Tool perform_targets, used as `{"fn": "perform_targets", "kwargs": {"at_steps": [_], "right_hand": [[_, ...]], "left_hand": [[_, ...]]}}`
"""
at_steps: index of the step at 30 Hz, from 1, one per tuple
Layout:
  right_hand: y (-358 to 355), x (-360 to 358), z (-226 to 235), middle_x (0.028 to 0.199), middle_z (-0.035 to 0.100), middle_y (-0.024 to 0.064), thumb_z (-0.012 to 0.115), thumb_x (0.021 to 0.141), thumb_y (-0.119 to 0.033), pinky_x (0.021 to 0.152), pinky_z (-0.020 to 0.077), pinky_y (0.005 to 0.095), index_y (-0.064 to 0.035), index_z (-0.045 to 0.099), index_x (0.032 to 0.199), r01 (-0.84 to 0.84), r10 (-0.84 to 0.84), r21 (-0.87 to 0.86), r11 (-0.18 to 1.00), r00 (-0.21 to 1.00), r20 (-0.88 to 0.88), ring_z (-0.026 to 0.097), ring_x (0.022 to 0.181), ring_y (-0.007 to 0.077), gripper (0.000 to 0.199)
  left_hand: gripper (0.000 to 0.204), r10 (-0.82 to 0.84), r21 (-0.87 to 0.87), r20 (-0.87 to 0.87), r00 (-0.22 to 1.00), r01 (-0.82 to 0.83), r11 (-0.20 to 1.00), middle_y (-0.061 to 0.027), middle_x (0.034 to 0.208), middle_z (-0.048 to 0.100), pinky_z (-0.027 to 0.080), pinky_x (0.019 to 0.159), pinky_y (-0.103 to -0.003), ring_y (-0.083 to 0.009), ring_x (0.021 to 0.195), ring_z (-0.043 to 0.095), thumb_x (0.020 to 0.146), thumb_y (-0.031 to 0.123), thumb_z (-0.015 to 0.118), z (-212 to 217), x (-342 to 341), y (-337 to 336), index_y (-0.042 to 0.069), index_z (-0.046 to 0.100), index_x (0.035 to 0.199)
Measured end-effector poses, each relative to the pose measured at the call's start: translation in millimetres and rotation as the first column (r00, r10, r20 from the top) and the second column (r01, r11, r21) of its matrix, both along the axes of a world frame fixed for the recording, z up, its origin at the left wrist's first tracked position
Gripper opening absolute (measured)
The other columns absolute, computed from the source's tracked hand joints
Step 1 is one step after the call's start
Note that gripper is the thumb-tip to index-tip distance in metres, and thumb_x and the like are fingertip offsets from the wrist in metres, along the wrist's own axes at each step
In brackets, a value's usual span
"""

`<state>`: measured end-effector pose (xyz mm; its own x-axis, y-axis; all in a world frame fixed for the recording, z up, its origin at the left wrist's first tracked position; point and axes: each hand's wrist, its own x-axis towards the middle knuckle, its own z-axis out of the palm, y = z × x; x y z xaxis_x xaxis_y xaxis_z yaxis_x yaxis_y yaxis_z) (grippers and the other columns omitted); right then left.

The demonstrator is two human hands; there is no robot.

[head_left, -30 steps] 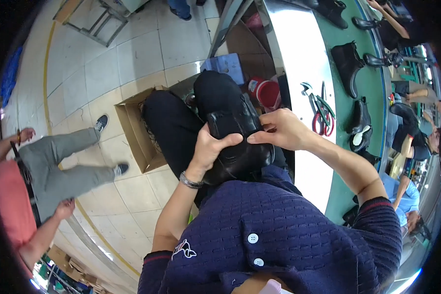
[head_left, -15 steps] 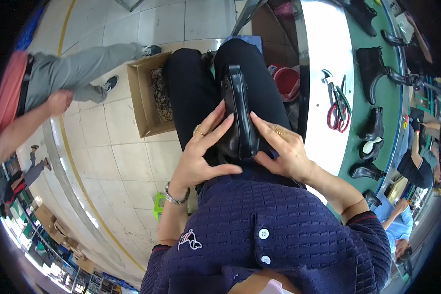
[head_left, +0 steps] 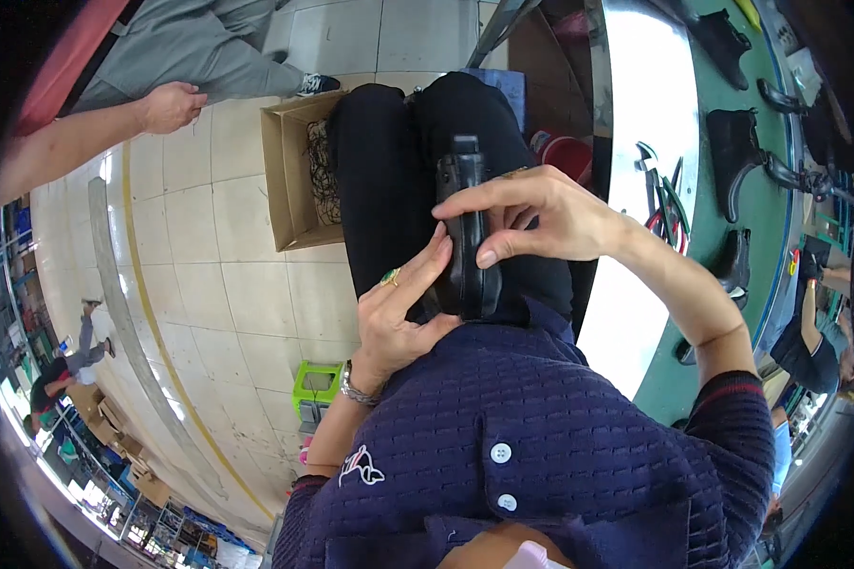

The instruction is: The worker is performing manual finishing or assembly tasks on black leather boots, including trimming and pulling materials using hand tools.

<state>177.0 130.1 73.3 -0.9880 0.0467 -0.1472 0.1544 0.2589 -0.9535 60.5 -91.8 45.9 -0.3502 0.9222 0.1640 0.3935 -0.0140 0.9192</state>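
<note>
A black leather boot (head_left: 474, 284) rests lengthwise on my lap, against my dark trousers. My left hand (head_left: 389, 327) lies along its left side, fingertips pressed to the leather and thumb near its lower end. From the right, my right hand (head_left: 565, 213) reaches across the boot. Its forefinger crosses the upper part while its thumb touches the leather lower down, so the two pinch it. The right hand's other fingers are curled and partly hidden. Part of the boot lies under the hands, out of sight.
To my right runs a white worktop (head_left: 640, 313) with scissors (head_left: 672, 204), beside a green belt (head_left: 693, 275) carrying several black boots (head_left: 735, 156). A cardboard box (head_left: 280, 180) and a green plastic item (head_left: 315, 381) stand at left. A person's hand (head_left: 173, 107) shows upper left.
My right hand has moved from the boot's right side up and over it, now pinching across it. The left hand stays at its side. The person at left has come nearer.
</note>
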Motion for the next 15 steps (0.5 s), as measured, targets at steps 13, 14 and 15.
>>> {"fn": "perform_targets", "kwargs": {"at_steps": [13,14,15], "right_hand": [[-49.9,5.5,-47.1,0.141,0.037,0.0151,0.085,0.070,-0.035,0.105,0.0350,0.0383,-0.0119,0.012,0.154,0.290,-0.293,-0.047,0.956,0.954,-0.060,0.042,0.126,0.0264,0.114],[-63.3,6.3,-56.6,0.148,0.032,0.0170,0.086,0.069,-0.035,0.110,0.0311,0.0393,-0.0114,0.007,0.154,0.290,-0.292,-0.070,0.955,0.956,-0.028,0.038,0.133,0.0292,0.119],[-72.7,3.5,-64.5,0.156,0.019,0.0206,0.087,0.067,-0.036,0.114,0.0254,0.0392,-0.0099,0.001,0.153,0.295,-0.300,-0.132,0.946,0.954,-0.024,0.026,0.142,0.0327,0.125]], "left_hand": [[0.054,0.365,-0.134,0.388,0.846,-0.340,0.931,-0.0146,0.118,0.064,0.049,0.092,-0.030,-0.0180,0.103,0.063,0.077,0.001,0.076,-0.8,-43.9,21.3,-0.006,0.057,0.127],[0.049,0.423,-0.126,0.443,0.791,-0.412,0.902,-0.0136,0.115,0.065,0.049,0.090,-0.029,-0.0169,0.101,0.062,0.080,0.003,0.074,1.4,-56.2,27.0,-0.007,0.058,0.126],[0.046,0.416,-0.070,0.468,0.780,-0.436,0.897,-0.0134,0.112,0.066,0.049,0.089,-0.027,-0.0160,0.098,0.062,0.082,0.006,0.073,4.5,-69.0,38.1,-0.008,0.059,0.123]]}}
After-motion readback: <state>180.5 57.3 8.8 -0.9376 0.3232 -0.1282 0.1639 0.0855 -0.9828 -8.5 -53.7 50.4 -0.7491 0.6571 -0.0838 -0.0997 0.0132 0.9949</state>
